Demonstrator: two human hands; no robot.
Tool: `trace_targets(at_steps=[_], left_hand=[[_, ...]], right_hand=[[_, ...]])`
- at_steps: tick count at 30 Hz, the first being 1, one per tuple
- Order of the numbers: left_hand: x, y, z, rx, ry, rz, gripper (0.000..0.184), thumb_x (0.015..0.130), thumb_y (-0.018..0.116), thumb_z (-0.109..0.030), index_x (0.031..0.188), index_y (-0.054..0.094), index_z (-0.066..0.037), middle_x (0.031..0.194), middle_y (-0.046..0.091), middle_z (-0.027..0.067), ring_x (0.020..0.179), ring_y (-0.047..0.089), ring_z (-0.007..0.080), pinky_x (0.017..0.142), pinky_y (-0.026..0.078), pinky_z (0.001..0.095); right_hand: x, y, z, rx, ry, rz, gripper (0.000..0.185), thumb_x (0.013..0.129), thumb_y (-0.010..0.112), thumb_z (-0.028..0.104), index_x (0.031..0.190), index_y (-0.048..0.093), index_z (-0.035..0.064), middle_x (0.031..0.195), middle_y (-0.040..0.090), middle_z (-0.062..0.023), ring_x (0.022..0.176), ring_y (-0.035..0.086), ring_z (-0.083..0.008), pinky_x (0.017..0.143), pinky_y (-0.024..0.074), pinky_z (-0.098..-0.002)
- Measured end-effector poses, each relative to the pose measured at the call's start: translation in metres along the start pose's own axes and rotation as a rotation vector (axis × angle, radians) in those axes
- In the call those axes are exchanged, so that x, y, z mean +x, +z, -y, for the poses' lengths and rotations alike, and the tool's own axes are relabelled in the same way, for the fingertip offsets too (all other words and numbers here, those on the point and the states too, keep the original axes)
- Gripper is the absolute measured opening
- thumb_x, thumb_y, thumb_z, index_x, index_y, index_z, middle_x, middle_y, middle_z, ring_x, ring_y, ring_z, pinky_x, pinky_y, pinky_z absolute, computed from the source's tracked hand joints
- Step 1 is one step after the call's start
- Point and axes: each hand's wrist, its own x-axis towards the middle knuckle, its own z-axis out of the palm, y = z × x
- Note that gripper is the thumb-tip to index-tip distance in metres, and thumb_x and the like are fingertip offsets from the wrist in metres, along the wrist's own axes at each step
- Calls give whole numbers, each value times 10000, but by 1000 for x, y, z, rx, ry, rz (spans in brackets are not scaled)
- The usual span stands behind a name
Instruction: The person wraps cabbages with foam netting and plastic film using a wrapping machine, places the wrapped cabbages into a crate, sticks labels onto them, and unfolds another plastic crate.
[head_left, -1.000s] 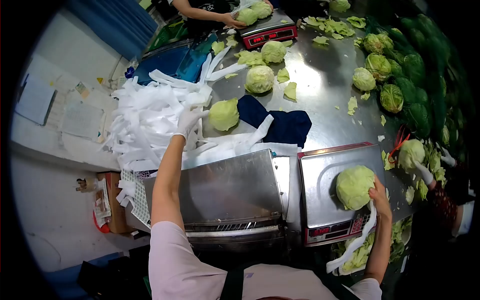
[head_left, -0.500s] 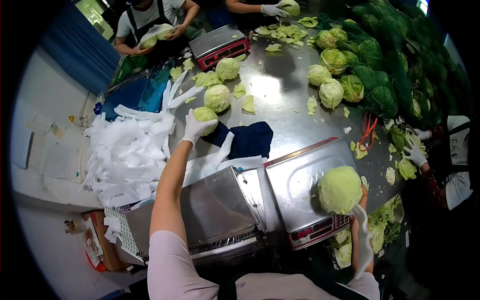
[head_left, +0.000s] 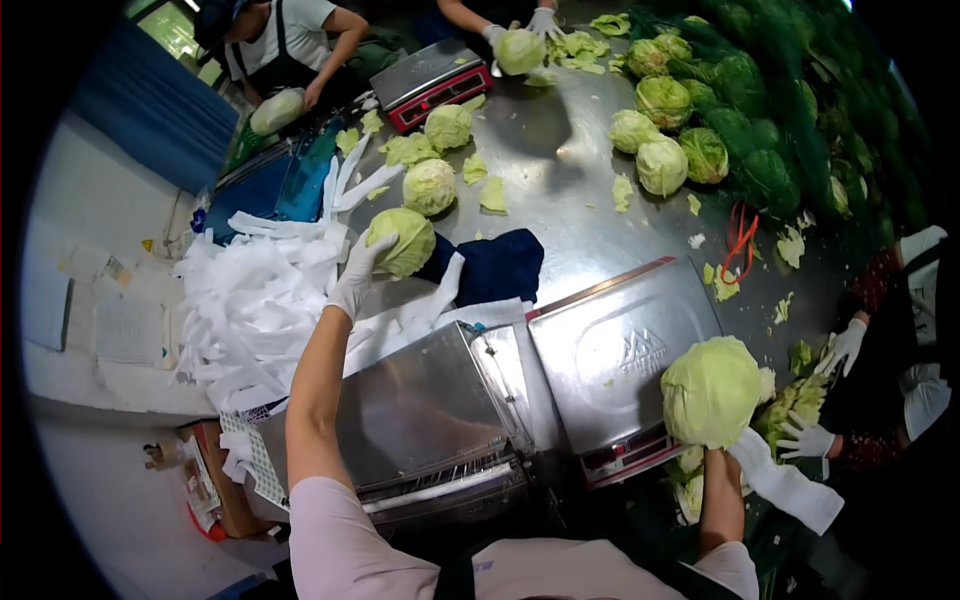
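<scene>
My left hand (head_left: 358,272), in a white glove, has its fingers around the left side of a pale green cabbage (head_left: 405,243), beside a dark blue cloth (head_left: 495,266). On my right, a larger cabbage (head_left: 710,392) is held up over the front right corner of the near scale (head_left: 625,350). My right hand (head_left: 722,466) is under it, its fingers mostly hidden behind the cabbage. A strip of white netting (head_left: 790,483) hangs out to the right from beside that hand.
White net strips (head_left: 265,300) are heaped at left behind a metal machine (head_left: 410,405). Two cabbages (head_left: 429,187) lie near the far scale (head_left: 428,85). Netted cabbages (head_left: 740,85) fill the back right. Co-workers' gloved hands (head_left: 808,438) are at the right; others work at the far side.
My left hand has shifted from the top of its cabbage to its left side. The right cabbage has moved right and down, and its netting now swings outward. A far co-worker's cabbage has come lower.
</scene>
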Motion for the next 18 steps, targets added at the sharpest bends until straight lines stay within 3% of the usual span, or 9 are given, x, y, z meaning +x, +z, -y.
trace_targets(at_steps=[3, 5, 10, 13, 15, 18], left_hand=[[-27, 39, -25, -8, 110, 217, 675, 682, 713, -289, 1259, 418, -102, 1115, 543, 72, 946, 568, 192, 733, 493, 341], [-52, 82, -40, 147, 269, 384, 706, 657, 737, -227, 1261, 409, -70, 1125, 533, 68, 1018, 524, 171, 824, 455, 291], [-118, 202, -55, 250, 253, 823, 798, 604, 789, -179, 1273, 382, -24, 1144, 515, 96, 1075, 485, 167, 933, 377, 278], [-132, 241, -37, 323, 216, 946, 899, 580, 817, -230, 1306, 339, -2, 1167, 507, 115, 1092, 480, 188, 959, 355, 279], [-141, 251, -33, 689, 409, 901, 956, 550, 835, -241, 1318, 319, 0, 1179, 504, 128, 1094, 484, 200, 963, 350, 274], [-151, 251, -35, 636, 385, 895, 1013, 563, 831, -236, 1357, 245, -9, 1247, 447, 155, 1120, 467, 216, 973, 342, 285]], right_hand=[[-6, 0, 4, -5, -39, -2, 382, 877, 424, 273, 1123, 482, -14, 1015, 572, -156, 870, 581, -241, 688, 474, -319], [-12, 0, 8, -11, -62, -8, 365, 885, 414, 254, 1118, 480, -19, 1007, 572, -162, 863, 582, -244, 677, 474, -315], [-41, -31, 16, -156, -78, -48, 323, 904, 389, 207, 1105, 474, -31, 986, 571, -179, 844, 583, -251, 650, 475, -306], [-95, -115, -11, -511, 18, -100, 300, 916, 374, 179, 1098, 471, -39, 974, 571, -188, 833, 584, -255, 634, 476, -301], [-163, -235, -68, -916, 137, -89, 285, 923, 364, 160, 1093, 469, -44, 966, 571, -195, 826, 585, -257, 623, 476, -297], [-139, -89, -1, -262, 28, -92, 316, 895, 403, 207, 1095, 480, -25, 989, 572, -177, 863, 580, -257, 675, 475, -318]])
